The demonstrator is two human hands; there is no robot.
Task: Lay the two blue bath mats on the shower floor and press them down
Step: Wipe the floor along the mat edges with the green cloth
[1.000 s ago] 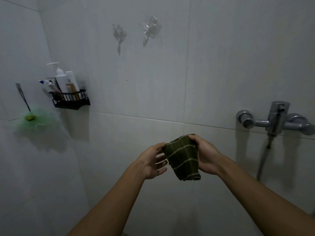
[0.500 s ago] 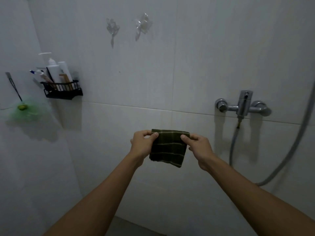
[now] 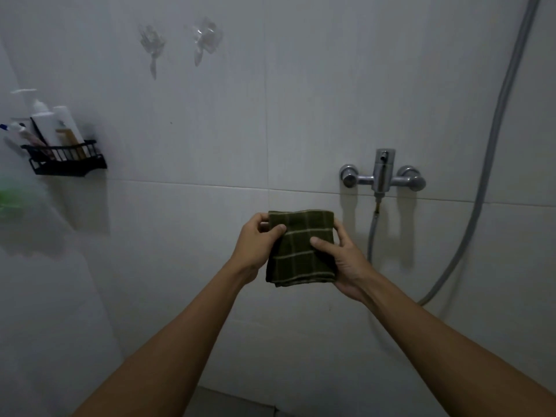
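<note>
A: Both hands hold one thing: a folded dark green cloth with pale grid lines (image 3: 301,246), up in front of the white tiled wall (image 3: 210,130). The left hand (image 3: 255,240) pinches its top corner at 10 o'clock, thumb over the front; the right hand (image 3: 343,260) grips the edge at 3 o'clock, thumb across the face.

B: How should this step go?

A: I judge the cloth is being folded or tidied. Square the edges, park it somewhere dry, then free both hands.

B: And the blue bath mats?

A: Nowhere in view. Only a sliver of grey shower floor (image 3: 237,404) shows at 6 o'clock, between the forearms. At 9 o'clock the black wire wall caddy of bottles (image 3: 64,165) is dim, and a green blur below it is cut off.
</note>
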